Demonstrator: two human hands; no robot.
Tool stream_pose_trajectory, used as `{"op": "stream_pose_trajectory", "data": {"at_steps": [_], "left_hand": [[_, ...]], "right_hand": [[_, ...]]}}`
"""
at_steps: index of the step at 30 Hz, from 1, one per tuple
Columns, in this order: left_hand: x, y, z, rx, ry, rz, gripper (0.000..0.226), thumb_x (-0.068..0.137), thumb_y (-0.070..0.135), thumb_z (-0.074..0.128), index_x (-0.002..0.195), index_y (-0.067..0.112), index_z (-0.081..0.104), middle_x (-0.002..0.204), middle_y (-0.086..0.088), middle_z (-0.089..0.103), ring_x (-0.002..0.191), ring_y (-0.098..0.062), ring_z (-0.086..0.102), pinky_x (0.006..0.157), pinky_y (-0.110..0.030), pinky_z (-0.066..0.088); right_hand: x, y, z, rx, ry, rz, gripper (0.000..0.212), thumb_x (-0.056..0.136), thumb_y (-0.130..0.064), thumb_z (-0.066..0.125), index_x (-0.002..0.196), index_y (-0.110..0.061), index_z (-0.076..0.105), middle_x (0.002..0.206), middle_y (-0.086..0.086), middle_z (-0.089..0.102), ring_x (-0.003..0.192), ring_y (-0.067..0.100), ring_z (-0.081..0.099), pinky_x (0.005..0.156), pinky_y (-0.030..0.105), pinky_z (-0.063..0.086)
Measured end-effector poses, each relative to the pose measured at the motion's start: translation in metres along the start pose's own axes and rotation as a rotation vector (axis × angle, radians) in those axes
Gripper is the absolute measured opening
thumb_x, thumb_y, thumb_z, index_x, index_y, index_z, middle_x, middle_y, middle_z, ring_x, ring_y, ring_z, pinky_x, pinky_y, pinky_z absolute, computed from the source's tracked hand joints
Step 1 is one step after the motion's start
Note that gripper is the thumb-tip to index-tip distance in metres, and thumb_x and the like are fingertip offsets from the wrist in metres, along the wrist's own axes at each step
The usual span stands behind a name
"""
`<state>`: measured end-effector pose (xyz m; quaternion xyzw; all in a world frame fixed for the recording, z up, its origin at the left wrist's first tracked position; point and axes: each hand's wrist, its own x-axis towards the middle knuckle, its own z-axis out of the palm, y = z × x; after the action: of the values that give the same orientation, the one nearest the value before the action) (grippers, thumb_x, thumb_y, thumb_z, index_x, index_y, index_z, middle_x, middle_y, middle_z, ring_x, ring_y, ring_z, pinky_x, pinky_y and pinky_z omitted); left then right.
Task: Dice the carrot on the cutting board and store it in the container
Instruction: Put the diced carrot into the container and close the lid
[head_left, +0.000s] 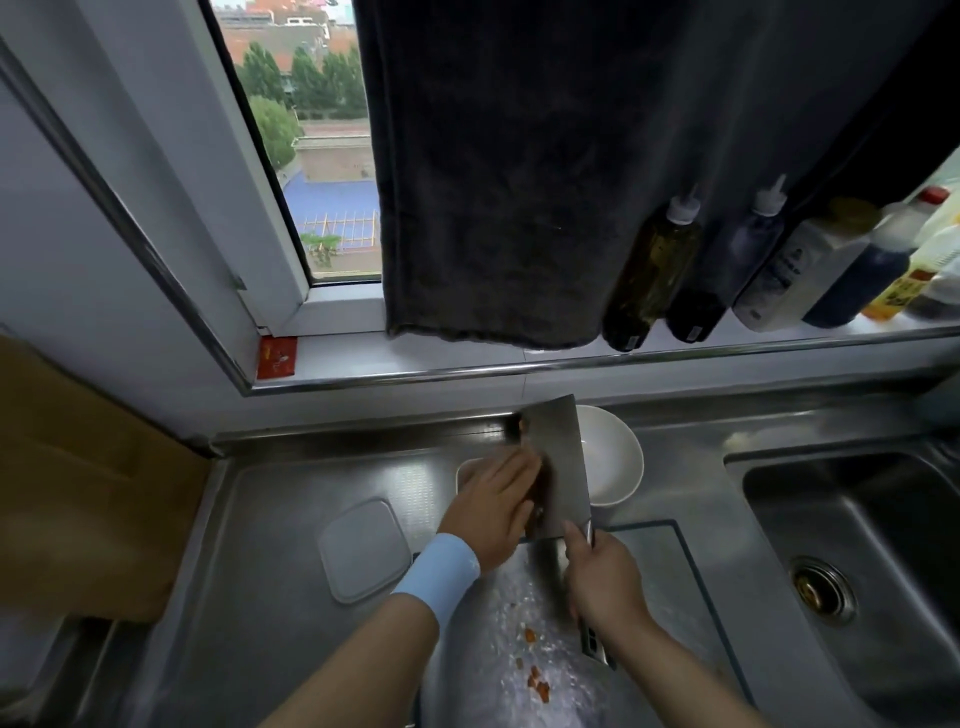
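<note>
Mostly the diced orange carrot (537, 499) is riding on the left face of the broad steel cleaver blade (558, 467), where I glimpse only a dark orange smear between blade and palm; a few stray orange cubes (535, 675) lie on the clear, scored cutting board (524, 613) near me. My left hand (493, 504), a pale blue wristband behind it, lies flat with fingers together against the load, pressing it to the steel rather than clutching it. My right hand (605, 582) is wrapped around the cleaver's metal handle (595, 642), holding the blade tilted up over the far end of the board. Under my left hand I see the rim of a pale rounded-square plastic container (465, 470), mostly hidden; its translucent lid (361, 551) lies apart on the stainless steel counter (270, 519) to the left. A white round ceramic bowl (610, 457) sits just behind the blade, partly covered by it. I judge this to be the transfer step. To do it well I should keep the blade's lower edge over the container opening, not the bowl, tip it gently, and sweep my palm down the flat toward the edge, fingers clear of the sharp side, so the pieces slide off together. Afterwards the strays on the board need gathering for a second pass, then the lid goes on.
</note>
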<state>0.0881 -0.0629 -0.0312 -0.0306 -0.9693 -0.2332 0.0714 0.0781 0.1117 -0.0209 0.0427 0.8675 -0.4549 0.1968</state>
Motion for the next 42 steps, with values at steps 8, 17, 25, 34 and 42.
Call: {"op": "stream_pose_trajectory", "data": {"at_steps": [8, 17, 25, 34, 42], "left_hand": [[0.017, -0.009, -0.005, 0.057, -0.147, -0.170, 0.062, 0.102, 0.040, 0.026, 0.153, 0.024, -0.005, 0.157, 0.012, -0.015, 0.147, -0.012, -0.004, 0.119, -0.030, 0.001], [-0.021, 0.018, -0.003, -0.026, 0.140, -0.385, 0.036, 0.101, 0.031, 0.041, 0.136, 0.027, 0.047, 0.140, 0.005, 0.047, 0.129, -0.015, 0.042, 0.111, -0.028, 0.030], [-0.032, 0.135, 0.050, -0.116, 0.058, -0.168, 0.032, 0.096, 0.011, 0.040, 0.120, 0.016, 0.060, 0.123, -0.001, 0.055, 0.115, -0.019, 0.048, 0.100, -0.029, 0.038], [-0.044, 0.219, 0.138, 0.020, -0.314, 0.158, 0.049, 0.100, 0.017, 0.035, 0.149, 0.012, 0.029, 0.157, -0.004, 0.024, 0.145, -0.021, 0.017, 0.119, -0.032, 0.010], [-0.084, 0.181, 0.146, 0.446, -0.380, 0.093, 0.056, 0.102, 0.029, 0.021, 0.153, 0.012, 0.007, 0.161, -0.003, -0.003, 0.147, -0.020, -0.009, 0.117, -0.040, -0.006]], "right_hand": [[-0.020, 0.007, -0.028, -0.075, -0.065, -0.057, 0.041, 0.100, -0.039, 0.052, 0.063, -0.021, 0.054, 0.060, -0.001, 0.061, 0.061, 0.017, 0.059, 0.055, 0.028, 0.040], [-0.028, 0.024, -0.062, -0.163, -0.080, -0.086, 0.040, 0.099, -0.042, 0.054, 0.065, -0.022, 0.051, 0.062, -0.002, 0.061, 0.057, 0.017, 0.056, 0.053, 0.028, 0.040], [-0.050, 0.082, -0.141, -0.150, 0.018, -0.049, 0.033, 0.100, -0.043, 0.052, 0.073, -0.027, 0.056, 0.069, -0.004, 0.064, 0.065, 0.014, 0.060, 0.055, 0.027, 0.040], [-0.058, 0.166, -0.211, -0.243, 0.102, 0.064, 0.035, 0.100, -0.040, 0.055, 0.070, -0.022, 0.054, 0.069, -0.002, 0.060, 0.071, 0.023, 0.055, 0.062, 0.032, 0.034], [-0.059, 0.181, -0.203, -0.262, 0.012, 0.032, 0.033, 0.100, -0.043, 0.053, 0.091, -0.014, 0.066, 0.085, 0.004, 0.067, 0.083, 0.026, 0.061, 0.067, 0.030, 0.035]]}}
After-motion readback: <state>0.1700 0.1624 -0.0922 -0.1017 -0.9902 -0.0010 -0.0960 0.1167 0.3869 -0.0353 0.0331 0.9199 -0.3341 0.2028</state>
